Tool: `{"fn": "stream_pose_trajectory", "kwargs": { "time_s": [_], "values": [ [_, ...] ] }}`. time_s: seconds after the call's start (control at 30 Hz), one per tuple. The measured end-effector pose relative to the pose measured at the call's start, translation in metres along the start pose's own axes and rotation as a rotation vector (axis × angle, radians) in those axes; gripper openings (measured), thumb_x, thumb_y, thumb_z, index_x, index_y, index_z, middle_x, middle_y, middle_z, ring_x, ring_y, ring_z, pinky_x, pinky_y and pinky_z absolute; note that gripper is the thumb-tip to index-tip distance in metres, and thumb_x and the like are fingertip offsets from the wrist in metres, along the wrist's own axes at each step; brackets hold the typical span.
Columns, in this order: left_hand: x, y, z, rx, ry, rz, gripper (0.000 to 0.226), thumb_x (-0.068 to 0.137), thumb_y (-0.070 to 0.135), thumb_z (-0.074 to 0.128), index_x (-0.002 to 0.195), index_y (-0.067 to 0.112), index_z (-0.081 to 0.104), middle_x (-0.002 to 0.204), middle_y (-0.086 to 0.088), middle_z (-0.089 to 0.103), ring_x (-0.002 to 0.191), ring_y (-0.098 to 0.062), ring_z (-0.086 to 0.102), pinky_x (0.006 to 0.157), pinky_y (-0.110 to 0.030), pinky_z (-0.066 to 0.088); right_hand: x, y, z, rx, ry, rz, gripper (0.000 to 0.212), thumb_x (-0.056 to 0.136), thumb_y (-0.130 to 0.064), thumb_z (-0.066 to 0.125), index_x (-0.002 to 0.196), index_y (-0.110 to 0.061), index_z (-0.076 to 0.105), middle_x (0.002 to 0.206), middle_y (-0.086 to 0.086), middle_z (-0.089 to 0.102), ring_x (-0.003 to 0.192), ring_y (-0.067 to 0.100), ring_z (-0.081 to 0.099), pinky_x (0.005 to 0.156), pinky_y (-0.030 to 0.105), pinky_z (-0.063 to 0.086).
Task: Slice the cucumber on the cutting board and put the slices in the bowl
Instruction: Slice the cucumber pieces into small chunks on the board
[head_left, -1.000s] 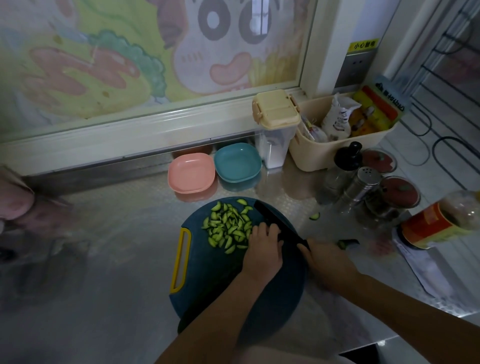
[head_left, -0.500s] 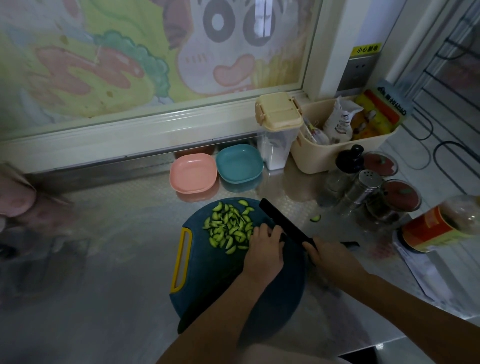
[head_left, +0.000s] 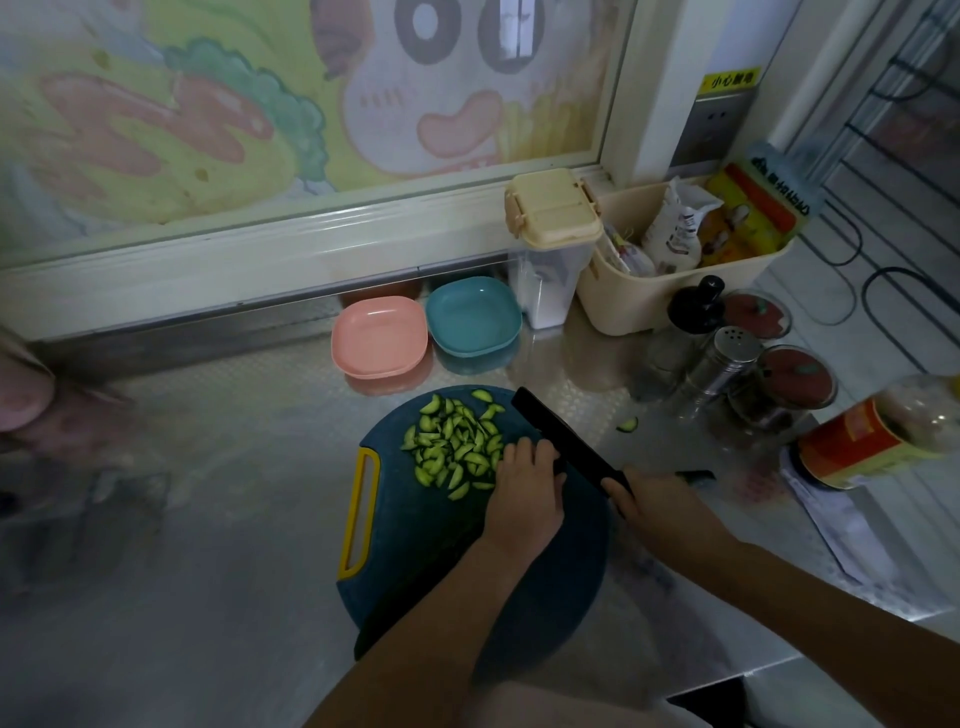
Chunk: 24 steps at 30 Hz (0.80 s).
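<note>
Steel counter (head_left: 218, 519): green cucumber slices (head_left: 454, 448) heaped on board (head_left: 410, 561), right-hand fingers (head_left: 621, 488) around knife (head_left: 563, 441).

cucumber slices on the board — bowls beyond it

a heap of pale green cucumber slices (head_left: 454, 448) lies on the upper part of the round dark blue cutting board (head_left: 415, 535) at frame centre; a pink bowl (head_left: 379, 336) and a teal bowl (head_left: 473, 316) sit side by side just above — both hold no slices.
</note>
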<state>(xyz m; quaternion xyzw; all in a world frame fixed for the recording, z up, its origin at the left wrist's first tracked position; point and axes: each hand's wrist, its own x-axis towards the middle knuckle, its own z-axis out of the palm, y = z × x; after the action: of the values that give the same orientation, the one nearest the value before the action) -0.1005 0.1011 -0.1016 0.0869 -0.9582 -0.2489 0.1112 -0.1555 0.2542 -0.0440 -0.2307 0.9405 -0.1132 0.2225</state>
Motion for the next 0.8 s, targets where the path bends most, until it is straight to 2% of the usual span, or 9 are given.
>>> {"fn": "stream_pose_trajectory", "kwargs": {
  "time_s": [0.07, 0.27, 0.37, 0.5, 0.6, 0.73, 0.8],
  "values": [
    [0.0, 0.0, 0.0, 0.001, 0.007, 0.003, 0.013, 0.082, 0.016, 0.056, 0.093, 0.012, 0.05, 0.09, -0.008, 0.05, 0.084, -0.026, 0.047, 0.073, -0.039, 0.042, 0.001, -0.002, 0.0, -0.006, -0.008, -0.004, 0.027, 0.1, -0.036, 0.032, 0.084, -0.017, 0.042, 0.073, 0.002, 0.054, 0.067, 0.019, 0.052, 0.06, 0.029, 0.039],
    [0.0, -0.001, 0.001, -0.022, 0.015, 0.005, 0.012, 0.082, 0.019, 0.053, 0.092, 0.014, 0.049, 0.089, -0.006, 0.05, 0.082, -0.025, 0.047, 0.07, -0.037, 0.043, 0.01, -0.006, 0.013, -0.049, -0.005, -0.001, 0.037, 0.099, -0.042, 0.026, 0.096, -0.014, 0.05, 0.089, 0.009, 0.064, 0.076, 0.024, 0.06, 0.068, 0.036, 0.05],
    [0.0, -0.001, 0.001, -0.023, 0.028, 0.012, 0.012, 0.082, 0.019, 0.052, 0.092, 0.015, 0.049, 0.089, -0.005, 0.049, 0.082, -0.023, 0.047, 0.07, -0.036, 0.042, 0.011, -0.005, 0.013, -0.002, -0.004, 0.0, 0.034, 0.1, -0.04, 0.028, 0.093, -0.014, 0.049, 0.088, 0.009, 0.064, 0.076, 0.024, 0.06, 0.066, 0.034, 0.048],
    [-0.001, -0.001, 0.001, -0.025, 0.038, 0.022, 0.013, 0.084, 0.025, 0.042, 0.093, 0.017, 0.046, 0.089, -0.004, 0.048, 0.081, -0.022, 0.045, 0.07, -0.034, 0.04, 0.009, -0.004, 0.011, 0.064, 0.012, 0.003, 0.028, 0.1, -0.038, 0.031, 0.087, -0.017, 0.045, 0.086, 0.009, 0.064, 0.074, 0.024, 0.059, 0.065, 0.034, 0.045],
    [-0.001, -0.002, 0.002, -0.011, 0.037, 0.022, 0.013, 0.083, 0.02, 0.052, 0.094, 0.016, 0.048, 0.089, -0.005, 0.048, 0.081, -0.022, 0.045, 0.07, -0.034, 0.04, 0.008, -0.004, 0.013, 0.082, 0.022, 0.011, 0.029, 0.099, -0.039, 0.031, 0.086, -0.017, 0.045, 0.085, 0.009, 0.064, 0.073, 0.023, 0.058, 0.065, 0.034, 0.045],
    [-0.001, -0.001, 0.001, -0.001, 0.027, 0.022, 0.017, 0.084, 0.027, 0.038, 0.095, 0.017, 0.047, 0.088, -0.004, 0.049, 0.081, -0.022, 0.046, 0.07, -0.035, 0.042, 0.009, -0.004, 0.012, 0.081, 0.018, 0.008, 0.032, 0.1, -0.038, 0.031, 0.092, -0.014, 0.051, 0.087, 0.009, 0.065, 0.074, 0.023, 0.059, 0.065, 0.033, 0.044],
    [-0.001, -0.001, 0.001, -0.003, 0.022, 0.02, 0.016, 0.084, 0.025, 0.041, 0.095, 0.016, 0.048, 0.089, -0.005, 0.049, 0.081, -0.024, 0.047, 0.07, -0.037, 0.043, 0.008, -0.003, 0.011, 0.072, 0.017, 0.01, 0.035, 0.1, -0.038, 0.03, 0.096, -0.012, 0.052, 0.087, 0.009, 0.065, 0.076, 0.024, 0.06, 0.065, 0.034, 0.045]
  ]
}}
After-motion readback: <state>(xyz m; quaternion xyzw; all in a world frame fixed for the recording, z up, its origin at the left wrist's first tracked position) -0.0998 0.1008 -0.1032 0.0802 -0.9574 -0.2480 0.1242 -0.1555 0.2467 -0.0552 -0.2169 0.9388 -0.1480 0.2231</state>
